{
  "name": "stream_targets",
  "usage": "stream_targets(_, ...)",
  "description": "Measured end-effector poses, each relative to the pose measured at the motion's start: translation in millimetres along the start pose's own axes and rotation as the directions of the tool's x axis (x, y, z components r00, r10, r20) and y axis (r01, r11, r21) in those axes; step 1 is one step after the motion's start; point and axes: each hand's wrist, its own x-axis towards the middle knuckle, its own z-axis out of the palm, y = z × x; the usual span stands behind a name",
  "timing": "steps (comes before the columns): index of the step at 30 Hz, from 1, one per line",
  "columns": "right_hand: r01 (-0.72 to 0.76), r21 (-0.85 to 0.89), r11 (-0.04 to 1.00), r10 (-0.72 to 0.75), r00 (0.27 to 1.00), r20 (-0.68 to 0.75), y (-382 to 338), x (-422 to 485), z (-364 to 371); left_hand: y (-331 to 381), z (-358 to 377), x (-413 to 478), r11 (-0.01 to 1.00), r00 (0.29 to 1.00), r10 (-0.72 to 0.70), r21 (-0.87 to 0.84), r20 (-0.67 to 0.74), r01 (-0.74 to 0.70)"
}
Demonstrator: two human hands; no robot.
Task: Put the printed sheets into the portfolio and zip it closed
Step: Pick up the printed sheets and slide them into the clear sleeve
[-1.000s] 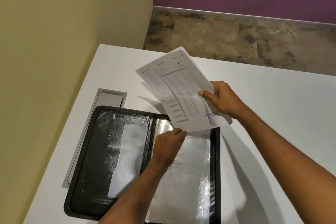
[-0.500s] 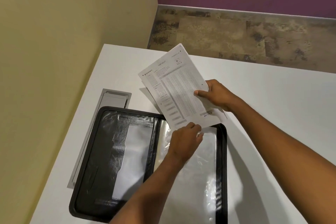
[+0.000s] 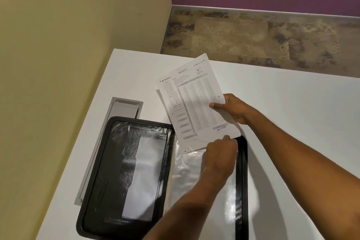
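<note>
The portfolio (image 3: pixel 136 171) lies unzipped and spread flat on the white table (image 3: pixel 292 113), so the opening is done; the filing is only beginning and the zipping is all left. The printed sheets (image 3: pixel 196 103) sit at about one o'clock from the portfolio's middle, tilted, their lower edge just meeting the mouth of the clear sleeve (image 3: pixel 194 181) on the right-hand half. None of the stack looks properly inside yet, as far as I can judge.

My right hand (image 3: pixel 233 109) reaches in from four o'clock and pinches the stack's right edge, thumb on top. My left hand (image 3: pixel 218 156) comes up from six o'clock, knuckles toward me, fingertips curled at the sheets' bottom corner and the sleeve's lip; whether they grip the plastic or the paper I cannot tell.
</note>
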Motion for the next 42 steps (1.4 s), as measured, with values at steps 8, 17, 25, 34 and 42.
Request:
stream_targets(8, -0.044, 0.002, 0.999, 0.044, 0.998, -0.040, 16.9, 4.6, 1.1, 12.9, -7.0, 0.9, 1.000, 0.999, 0.012, -0.009, 0.048, -0.012)
stream_targets(17, -0.035, -0.003, 0.999, 0.035, 0.999, -0.010, 14.2, -2.2, 1.7, 12.9, 7.6, -5.4, 0.982, 0.991, 0.133, 0.135, 0.025, -0.135)
stream_targets(25, -0.058, 0.015, 0.998, 0.058, 0.998, -0.015, 17.2, -2.5, 9.3, 13.8, 7.7, 0.2, 0.960, 0.985, 0.160, 0.243, -0.061, -0.141)
stream_targets(34, -0.076, 0.076, 0.994, 0.078, 0.996, -0.037, 23.4, -2.5, 12.7, 9.8, 23.5, 4.3, 0.955, 0.969, 0.215, 0.232, -0.121, -0.183)
stream_targets(42, -0.130, 0.039, 0.991, 0.134, 0.985, -0.113, 38.3, -1.2, 15.7, -6.0, 23.3, 14.5, 0.933, 0.925, 0.333, 0.205, -0.182, -0.295)
